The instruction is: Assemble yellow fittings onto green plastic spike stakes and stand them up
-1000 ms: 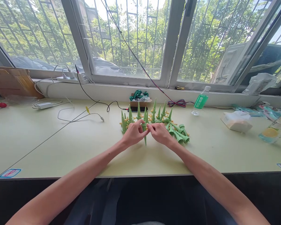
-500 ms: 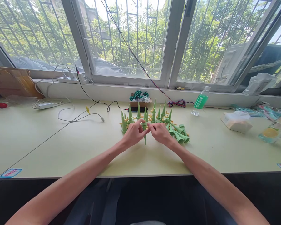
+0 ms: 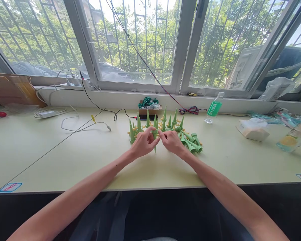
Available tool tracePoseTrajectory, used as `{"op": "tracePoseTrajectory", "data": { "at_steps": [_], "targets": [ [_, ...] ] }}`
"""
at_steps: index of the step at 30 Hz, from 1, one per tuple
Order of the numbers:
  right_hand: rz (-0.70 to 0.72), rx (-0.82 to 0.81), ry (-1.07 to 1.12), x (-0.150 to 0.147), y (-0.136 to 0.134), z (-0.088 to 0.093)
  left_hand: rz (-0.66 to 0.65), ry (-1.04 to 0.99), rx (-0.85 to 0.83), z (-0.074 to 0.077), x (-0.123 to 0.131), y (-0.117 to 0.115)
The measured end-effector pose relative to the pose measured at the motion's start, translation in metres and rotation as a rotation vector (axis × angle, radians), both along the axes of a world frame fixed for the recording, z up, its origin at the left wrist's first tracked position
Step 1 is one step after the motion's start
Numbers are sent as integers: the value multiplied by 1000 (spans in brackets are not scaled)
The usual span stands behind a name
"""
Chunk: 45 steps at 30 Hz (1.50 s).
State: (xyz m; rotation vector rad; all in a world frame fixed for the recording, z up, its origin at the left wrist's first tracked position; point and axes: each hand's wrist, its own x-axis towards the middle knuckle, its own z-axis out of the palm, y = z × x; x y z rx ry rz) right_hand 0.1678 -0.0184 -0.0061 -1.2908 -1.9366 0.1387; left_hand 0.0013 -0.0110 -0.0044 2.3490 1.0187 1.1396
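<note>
Above the bench (image 3: 150,174), the left hand (image 3: 144,143) pinches a green plastic spike (image 3: 155,136), point down; the right hand (image 3: 172,140) curls at its side, its fingertip grip too hidden to tell.

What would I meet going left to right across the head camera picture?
Red round thing, white adapter, yellow cable tag, left hand, right hand, lying green cones, green-labelled bottle, white packet.

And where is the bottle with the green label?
In the head view, the bottle is right of centre, near the windowsill, behind and right of the green spikes.
</note>
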Motion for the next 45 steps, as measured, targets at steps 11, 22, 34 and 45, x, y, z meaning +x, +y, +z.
{"op": "tracePoseTrajectory", "data": {
  "at_steps": [11,22,34,45],
  "targets": [
    [-19,16,146,1,1,-1,-43,-32,33,3,1,1],
    [-88,74,306,1,-6,9,-26,-1,25,4,-1,3],
    [-130,71,358,1,-2,6,-27,-107,195,4,2,3],
    [-101,106,298,1,-4,7,204,-117,151,3,-1,8]
  ]
}}
